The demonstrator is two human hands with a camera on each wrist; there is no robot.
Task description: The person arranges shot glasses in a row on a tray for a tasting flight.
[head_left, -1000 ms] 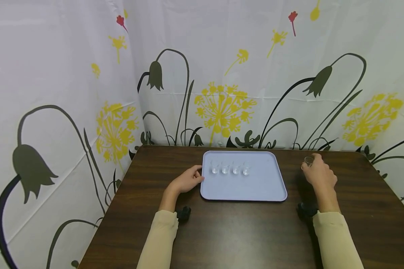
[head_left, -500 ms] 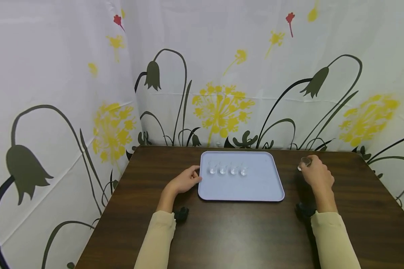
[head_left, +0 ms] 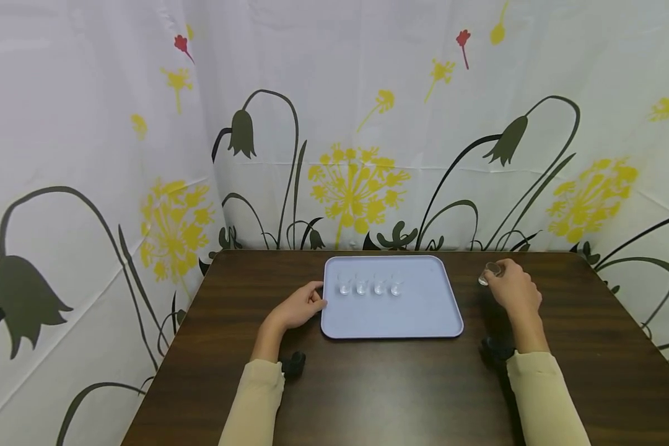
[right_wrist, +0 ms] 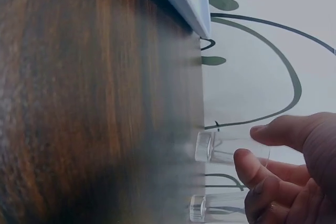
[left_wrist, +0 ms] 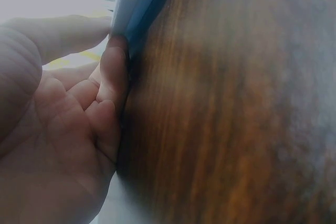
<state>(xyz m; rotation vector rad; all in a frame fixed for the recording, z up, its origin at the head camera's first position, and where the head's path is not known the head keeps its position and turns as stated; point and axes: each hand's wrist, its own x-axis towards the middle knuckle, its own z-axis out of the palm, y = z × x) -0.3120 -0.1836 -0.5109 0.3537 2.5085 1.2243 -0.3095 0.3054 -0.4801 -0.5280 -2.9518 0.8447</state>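
A pale blue tray [head_left: 390,322] lies on the dark wooden table, with several small clear shot glasses [head_left: 379,287] in a row on its left and middle part. At the tray's left edge my left hand [head_left: 298,305] pinches the rim. The left wrist view shows the thumb [left_wrist: 79,35] on top of the rim and curled fingers below. To the right of the tray, my right hand [head_left: 515,288] holds another clear shot glass [right_wrist: 226,148] between thumb and forefinger, slightly tilted in the head view. A further shot glass [right_wrist: 198,208] stands beside it in the right wrist view.
Behind the table's far edge hangs a white curtain [head_left: 334,62] printed with yellow and dark flowers. The brown table top [head_left: 379,396] stretches in front of the tray and to both sides.
The shot glass in my right hand has shifted a little left toward the tray and shows more clearly. My left hand stays at the tray's rim. The head view has turned slightly.
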